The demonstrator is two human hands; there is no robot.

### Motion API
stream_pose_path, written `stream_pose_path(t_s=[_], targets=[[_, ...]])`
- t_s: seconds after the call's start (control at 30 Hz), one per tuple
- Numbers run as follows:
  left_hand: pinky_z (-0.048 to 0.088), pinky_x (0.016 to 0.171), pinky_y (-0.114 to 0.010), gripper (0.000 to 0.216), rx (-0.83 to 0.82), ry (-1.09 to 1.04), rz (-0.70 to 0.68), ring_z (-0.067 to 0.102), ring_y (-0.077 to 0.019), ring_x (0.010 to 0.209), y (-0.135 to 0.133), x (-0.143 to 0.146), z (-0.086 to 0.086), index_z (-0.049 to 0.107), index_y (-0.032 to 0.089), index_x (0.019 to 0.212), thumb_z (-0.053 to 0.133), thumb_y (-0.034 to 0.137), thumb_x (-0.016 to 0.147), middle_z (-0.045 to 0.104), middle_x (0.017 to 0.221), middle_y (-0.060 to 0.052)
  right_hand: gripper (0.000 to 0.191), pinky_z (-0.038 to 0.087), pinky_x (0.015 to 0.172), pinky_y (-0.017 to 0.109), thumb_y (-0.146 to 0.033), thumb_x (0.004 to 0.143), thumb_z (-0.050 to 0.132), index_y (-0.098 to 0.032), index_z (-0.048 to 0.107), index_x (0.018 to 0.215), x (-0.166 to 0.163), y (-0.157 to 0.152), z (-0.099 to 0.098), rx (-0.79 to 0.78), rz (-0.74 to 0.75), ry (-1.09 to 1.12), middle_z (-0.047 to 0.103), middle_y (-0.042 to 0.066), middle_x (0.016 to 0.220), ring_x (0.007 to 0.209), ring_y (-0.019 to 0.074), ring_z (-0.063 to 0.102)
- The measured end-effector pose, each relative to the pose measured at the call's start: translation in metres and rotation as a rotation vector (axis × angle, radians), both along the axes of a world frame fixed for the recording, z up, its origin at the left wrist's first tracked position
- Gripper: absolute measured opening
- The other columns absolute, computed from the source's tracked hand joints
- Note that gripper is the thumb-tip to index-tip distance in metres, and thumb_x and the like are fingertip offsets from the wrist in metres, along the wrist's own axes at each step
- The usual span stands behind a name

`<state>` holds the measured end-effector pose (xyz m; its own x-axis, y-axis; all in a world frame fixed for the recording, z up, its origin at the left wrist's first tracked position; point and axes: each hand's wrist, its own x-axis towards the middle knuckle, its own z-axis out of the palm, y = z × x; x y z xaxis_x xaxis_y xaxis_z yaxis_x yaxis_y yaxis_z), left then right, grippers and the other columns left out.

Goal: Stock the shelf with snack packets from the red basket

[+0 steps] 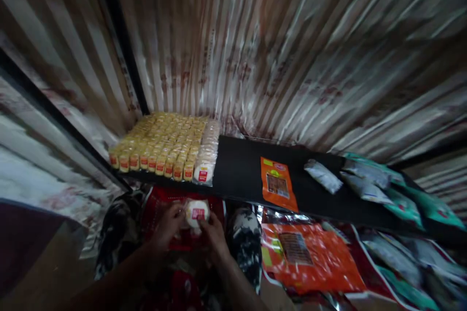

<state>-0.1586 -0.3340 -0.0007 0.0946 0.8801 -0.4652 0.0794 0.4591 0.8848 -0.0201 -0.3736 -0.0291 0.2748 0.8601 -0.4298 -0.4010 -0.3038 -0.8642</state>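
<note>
A round white snack in a clear wrapper with a red label (197,213) is held up low in the middle of the view. My left hand (171,223) closes on its left edge. On the opposite side, my right hand (214,234) grips the lower right edge with fingers and thumb. Behind and partly below the snack lies a red bag (156,204) with white trim. Just beyond, on the black shelf (237,170), stands a single row of similar white wrapped snacks (204,167), touching the rows of small yellow packets (164,143).
An orange packet (278,183) and a silver packet (323,176) lie on the shelf, with green and silver packets (394,189) at its right end. Larger orange bags (310,255) sit below its front edge. Corrugated sheeting (237,48) and a dark metal post (122,39) stand behind.
</note>
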Motion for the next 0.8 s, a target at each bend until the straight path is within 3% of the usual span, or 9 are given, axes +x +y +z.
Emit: stream_pose_path(t_s=[0.13, 0.23, 0.4, 0.57, 0.7, 0.8], targets=[[0.046, 0.071, -0.027, 0.014, 0.353, 0.272, -0.269, 0.060, -0.0188, 0.076, 0.006, -0.003, 0.021, 0.062, 0.019, 0.077, 0.051, 0.029, 0.078, 0.065, 0.077, -0.003, 0.046, 0.051, 0.084, 0.038, -0.036, 0.063, 0.071, -0.020, 0.065, 0.106, 0.020, -0.002, 0.017, 0.144, 0.001, -0.445, 0.071, 0.007, 0.100, 0.092, 0.0247, 0.065], [0.044, 0.078, -0.028, 0.023, 0.571, 0.510, -0.517, 0.059, -0.0194, 0.083, 0.010, -0.001, 0.044, 0.064, 0.020, 0.079, 0.042, 0.025, 0.084, 0.064, 0.082, -0.005, 0.036, 0.048, 0.091, 0.039, -0.031, 0.069, 0.066, -0.021, 0.068, 0.103, 0.031, -0.003, 0.037, 0.231, 0.125, -0.760, 0.070, 0.009, 0.104, 0.099, 0.0260, 0.063], [0.044, 0.081, -0.029, 0.029, 0.690, 0.718, -0.767, 0.059, -0.0189, 0.091, 0.027, 0.022, 0.080, 0.066, 0.020, 0.092, 0.037, 0.019, 0.089, 0.063, 0.091, -0.006, 0.024, 0.049, 0.075, 0.030, -0.030, 0.076, 0.056, -0.020, 0.068, 0.093, 0.046, 0.001, 0.063, 0.193, 0.312, -0.880, 0.071, 0.006, 0.086, 0.081, 0.0210, 0.065], [0.046, 0.088, -0.031, 0.029, 0.828, 0.739, -0.795, 0.059, -0.0188, 0.096, 0.046, 0.053, 0.096, 0.066, 0.019, 0.099, 0.037, 0.019, 0.092, 0.065, 0.097, -0.006, 0.023, 0.045, 0.064, 0.025, -0.041, 0.079, 0.053, -0.020, 0.063, 0.081, 0.069, 0.010, 0.073, 0.155, 0.276, -0.843, 0.068, 0.002, 0.075, 0.071, 0.0189, 0.062], [0.043, 0.100, -0.038, 0.035, 0.997, 0.777, -0.643, 0.052, -0.0227, 0.115, 0.048, 0.076, 0.093, 0.057, 0.017, 0.119, 0.040, 0.014, 0.088, 0.057, 0.123, -0.011, 0.031, 0.044, 0.060, 0.025, -0.050, 0.080, 0.052, -0.020, 0.060, 0.080, 0.094, 0.018, 0.069, 0.121, 0.154, -0.828, 0.066, 0.002, 0.073, 0.066, 0.0179, 0.060], [0.042, 0.103, -0.042, 0.038, 1.044, 0.752, -0.596, 0.049, -0.0248, 0.119, 0.046, 0.093, 0.085, 0.057, 0.018, 0.119, 0.041, 0.012, 0.086, 0.052, 0.129, -0.011, 0.034, 0.044, 0.061, 0.025, -0.053, 0.080, 0.051, -0.019, 0.059, 0.080, 0.112, 0.030, 0.065, 0.131, 0.082, -0.792, 0.065, 0.002, 0.074, 0.067, 0.0175, 0.058]])
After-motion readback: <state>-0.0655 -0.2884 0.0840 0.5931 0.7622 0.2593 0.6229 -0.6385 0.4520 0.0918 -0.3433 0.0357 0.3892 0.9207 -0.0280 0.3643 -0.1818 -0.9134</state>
